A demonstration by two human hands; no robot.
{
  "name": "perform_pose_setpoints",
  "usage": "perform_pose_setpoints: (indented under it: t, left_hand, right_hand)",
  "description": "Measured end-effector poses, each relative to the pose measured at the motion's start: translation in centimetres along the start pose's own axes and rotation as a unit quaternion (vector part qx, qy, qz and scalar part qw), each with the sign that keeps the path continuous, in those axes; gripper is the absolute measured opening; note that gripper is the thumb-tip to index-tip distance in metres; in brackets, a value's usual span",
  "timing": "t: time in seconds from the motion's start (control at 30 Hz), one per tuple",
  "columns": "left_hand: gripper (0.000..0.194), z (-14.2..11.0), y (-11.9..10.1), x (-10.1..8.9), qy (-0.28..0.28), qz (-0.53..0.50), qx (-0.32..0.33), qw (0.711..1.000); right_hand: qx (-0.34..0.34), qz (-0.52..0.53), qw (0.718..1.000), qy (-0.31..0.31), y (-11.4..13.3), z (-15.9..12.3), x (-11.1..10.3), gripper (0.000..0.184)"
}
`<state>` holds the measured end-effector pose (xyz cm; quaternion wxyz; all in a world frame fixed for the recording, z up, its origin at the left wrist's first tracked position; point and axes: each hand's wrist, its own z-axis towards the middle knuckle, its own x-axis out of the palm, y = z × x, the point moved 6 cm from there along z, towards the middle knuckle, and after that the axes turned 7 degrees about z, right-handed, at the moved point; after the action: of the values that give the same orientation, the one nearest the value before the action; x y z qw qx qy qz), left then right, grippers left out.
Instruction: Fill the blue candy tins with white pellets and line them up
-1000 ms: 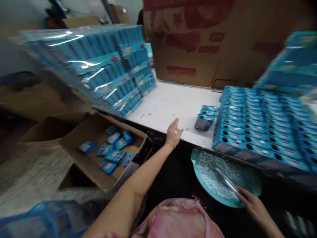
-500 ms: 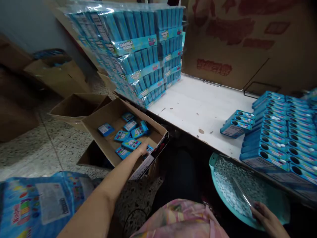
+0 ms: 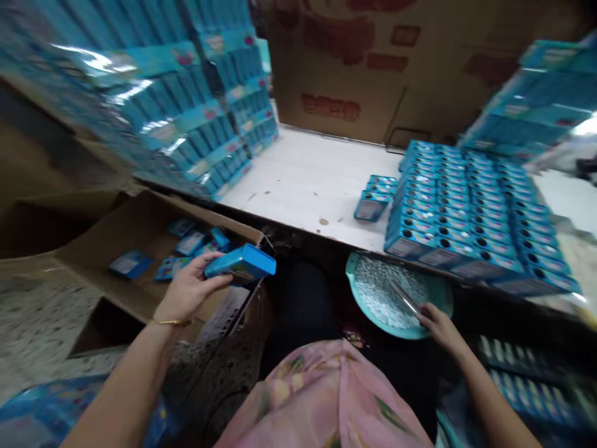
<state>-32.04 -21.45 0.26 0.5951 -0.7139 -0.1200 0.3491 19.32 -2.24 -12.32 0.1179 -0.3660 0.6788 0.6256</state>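
My left hand (image 3: pixel 193 283) grips small blue candy boxes (image 3: pixel 241 261), held together above the edge of an open cardboard carton (image 3: pixel 107 239). Their exact number is hard to make out through the blur. Several more blue boxes (image 3: pixel 130 264) lie loose inside that carton. On the right, my right hand (image 3: pixel 435 322) is closed round the handle of a metal scoop (image 3: pixel 405 297). Its far end rests among small white candies (image 3: pixel 380 289) in a round turquoise basin (image 3: pixel 358 306) below the table edge.
Rows of upright blue boxes with round holes (image 3: pixel 466 205) stand on the white table (image 3: pixel 303 180), a small group (image 3: pixel 373 198) beside them. Plastic-wrapped stacks rise at left (image 3: pixel 186 112) and right (image 3: pixel 536 99). A large cardboard panel (image 3: pixel 336 68) stands behind.
My left hand has lifted blue boxes out of the carton toward the table. My right hand still holds the scoop in the basin. The view has turned to the right.
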Motion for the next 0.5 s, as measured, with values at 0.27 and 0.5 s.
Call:
perform_pose_setpoints:
  t: [0.27, 0.5]
  left_hand:
    - [0.053, -5.5, 3.7, 15.0, 0.288, 0.243, 0.024, 0.926]
    - [0.043, -7.1, 2.1, 16.9, 0.353, 0.369, 0.164, 0.844]
  right_hand:
    - [0.045, -0.226, 0.973, -0.009, 0.0, -1.8, -3.4, 0.031]
    - [0.095, -0.313, 0.945, -0.028, -0.5, 0.0, -2.9, 0.032]
